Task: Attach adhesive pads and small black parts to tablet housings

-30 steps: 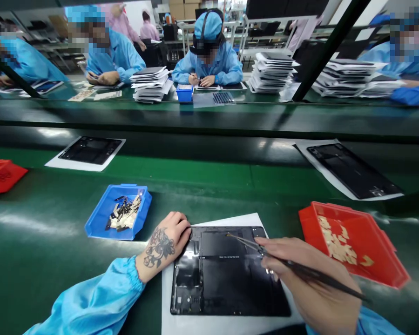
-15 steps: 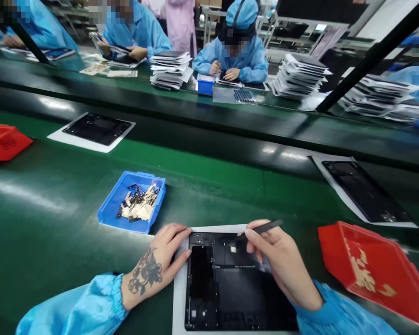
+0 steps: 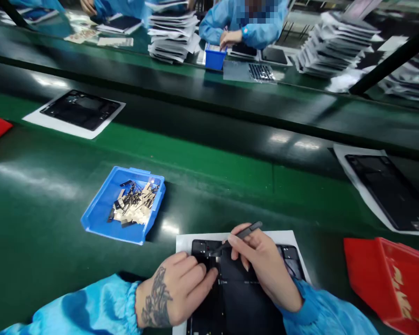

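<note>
A black tablet housing (image 3: 251, 304) lies on a white sheet (image 3: 185, 242) in front of me. My right hand (image 3: 261, 263) is closed around dark tweezers (image 3: 249, 230), pen-like, their tips down near the housing's upper left part. My left hand (image 3: 185, 291), tattooed on its back, rests palm down over the housing's left side. One digit stretches onto the dark surface near the tweezer tips, while the other fingers are bent. Nothing shows in that hand, though its underside is hidden. A small pale piece (image 3: 218, 259) sits close to the tips.
Left of the housing stands a blue bin (image 3: 101, 209) of small black and beige pieces. At right is a red bin (image 3: 366, 274) with pale scraps. Other housings (image 3: 82, 111) lie on sheets farther off. Across the bench, a co-worker (image 3: 254, 23) sits among paper-interleaved stacks (image 3: 172, 35).
My left hand has shifted from the housing's edge onto its surface. The tweezers have moved left to the upper left part. The head view has tilted down.
</note>
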The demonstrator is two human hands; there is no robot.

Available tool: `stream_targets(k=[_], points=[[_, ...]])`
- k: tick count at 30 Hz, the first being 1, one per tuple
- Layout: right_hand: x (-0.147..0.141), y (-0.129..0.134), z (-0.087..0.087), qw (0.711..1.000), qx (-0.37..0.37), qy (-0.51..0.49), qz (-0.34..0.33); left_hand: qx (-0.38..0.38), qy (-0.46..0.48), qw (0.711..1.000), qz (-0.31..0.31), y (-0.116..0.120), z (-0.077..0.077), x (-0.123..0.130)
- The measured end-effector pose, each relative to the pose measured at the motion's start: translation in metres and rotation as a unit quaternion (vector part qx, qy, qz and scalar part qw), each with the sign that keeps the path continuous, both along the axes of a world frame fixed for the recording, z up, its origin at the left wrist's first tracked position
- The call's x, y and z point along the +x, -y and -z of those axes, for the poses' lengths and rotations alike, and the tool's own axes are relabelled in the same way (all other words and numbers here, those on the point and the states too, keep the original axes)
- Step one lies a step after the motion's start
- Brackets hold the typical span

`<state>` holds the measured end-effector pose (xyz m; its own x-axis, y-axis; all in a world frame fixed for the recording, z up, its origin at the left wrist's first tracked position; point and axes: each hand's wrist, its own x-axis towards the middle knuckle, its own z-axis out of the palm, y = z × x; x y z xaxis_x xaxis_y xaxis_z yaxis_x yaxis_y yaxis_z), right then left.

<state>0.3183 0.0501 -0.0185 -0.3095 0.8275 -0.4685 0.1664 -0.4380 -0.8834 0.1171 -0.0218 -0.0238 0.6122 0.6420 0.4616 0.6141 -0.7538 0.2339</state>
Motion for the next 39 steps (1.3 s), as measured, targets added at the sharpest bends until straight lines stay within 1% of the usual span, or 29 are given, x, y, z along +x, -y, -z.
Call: stream_targets(k=[4,7,15,22,39], points=[[0.002,0.0,0.003,0.997,0.057,0.051,0.0,-0.047,-0.006,0.999,-0.017,0.001,0.013,-0.002],[0.002,-0.001,0.004,0.993,0.083,0.08,-0.008,-0.071,0.006,0.997,-0.037,-0.001,0.018,-0.001],[0.001,-0.001,0.007,0.99,0.098,0.099,-0.018,-0.112,0.027,0.993,-0.037,-0.005,0.012,0.001],[0.0,-0.002,0.008,0.989,0.099,0.107,-0.024,-0.134,0.035,0.989,-0.042,-0.006,0.012,0.002],[0.0,-0.001,0.008,0.989,0.106,0.102,-0.025,-0.149,0.043,0.986,-0.056,-0.006,0.008,0.002]])
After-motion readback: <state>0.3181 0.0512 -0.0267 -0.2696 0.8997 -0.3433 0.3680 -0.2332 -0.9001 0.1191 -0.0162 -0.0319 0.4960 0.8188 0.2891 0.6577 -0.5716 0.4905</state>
